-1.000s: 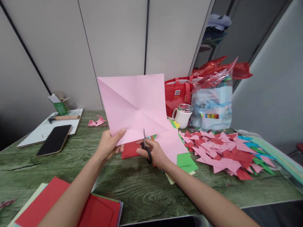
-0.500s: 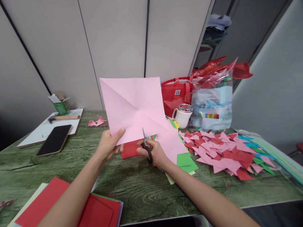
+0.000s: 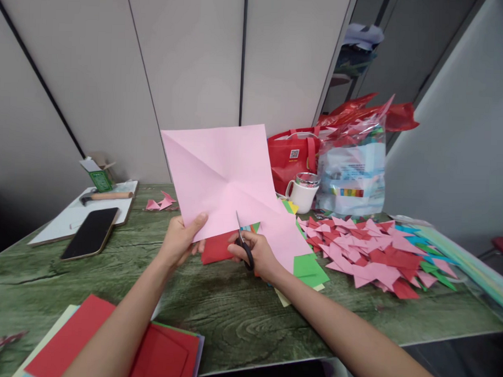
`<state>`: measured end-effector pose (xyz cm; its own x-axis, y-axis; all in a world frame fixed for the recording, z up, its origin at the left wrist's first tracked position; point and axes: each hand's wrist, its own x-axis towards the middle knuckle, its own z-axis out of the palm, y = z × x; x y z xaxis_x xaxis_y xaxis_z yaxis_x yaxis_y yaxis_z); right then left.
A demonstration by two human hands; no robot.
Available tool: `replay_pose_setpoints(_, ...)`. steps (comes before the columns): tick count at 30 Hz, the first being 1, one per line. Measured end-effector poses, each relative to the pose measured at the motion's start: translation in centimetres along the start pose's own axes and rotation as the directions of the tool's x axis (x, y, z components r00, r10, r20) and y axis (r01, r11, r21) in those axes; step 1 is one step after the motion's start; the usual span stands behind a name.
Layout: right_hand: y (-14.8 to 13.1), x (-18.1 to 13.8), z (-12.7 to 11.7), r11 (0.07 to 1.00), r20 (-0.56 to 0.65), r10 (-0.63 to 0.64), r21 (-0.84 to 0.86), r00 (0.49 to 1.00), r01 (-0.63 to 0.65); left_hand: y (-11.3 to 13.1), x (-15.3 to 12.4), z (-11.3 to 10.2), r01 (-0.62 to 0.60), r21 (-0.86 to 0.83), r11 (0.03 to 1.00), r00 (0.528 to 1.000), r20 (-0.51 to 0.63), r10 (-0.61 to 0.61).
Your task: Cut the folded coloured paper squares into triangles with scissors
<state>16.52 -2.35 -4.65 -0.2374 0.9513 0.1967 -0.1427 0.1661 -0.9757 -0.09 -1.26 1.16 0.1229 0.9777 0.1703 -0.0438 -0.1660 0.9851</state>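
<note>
A large pink sheet of paper (image 3: pixel 223 165) with crossing fold creases is held up above the table. My left hand (image 3: pixel 183 235) pinches its lower left edge, thumb in front and fingers behind. My right hand (image 3: pixel 257 252) is closed around the black handles of a pair of scissors (image 3: pixel 246 251). The scissor blades point up and lie at a slit in the sheet's lower edge. To the right of the slit, a pink flap hangs over my right hand's wrist side. Behind the sheet, a red piece of paper (image 3: pixel 216 248) lies partly covered.
Pink and red paper cutouts (image 3: pixel 365 247) are heaped at the right. Behind them stand a white mug (image 3: pixel 303 193), a red bag (image 3: pixel 285 167) and a plastic bag (image 3: pixel 351 175). A phone (image 3: pixel 91 232) and a hammer (image 3: pixel 111 195) lie left; coloured paper (image 3: pixel 167 350) is stacked in front.
The top left corner of the pink sheet has shifted slightly left and its top edge slightly up. Both hands stay almost where they were, with the same holds.
</note>
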Motion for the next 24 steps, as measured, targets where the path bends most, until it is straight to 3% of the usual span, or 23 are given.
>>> replay_pose_setpoints(14,-0.24,-0.06,-0.05,0.999,-0.003,0.032,-0.027,0.999,-0.032,-0.09,-0.05,-0.04,0.004,-0.004,1.0,1.0,0.002,-0.004)
replay_pose_setpoints(24,-0.95,-0.11,-0.06,1.0,0.001,-0.016,0.023,1.0,0.016,-0.28,-0.18,-0.14,0.032,0.066,0.997,0.995,0.093,-0.038)
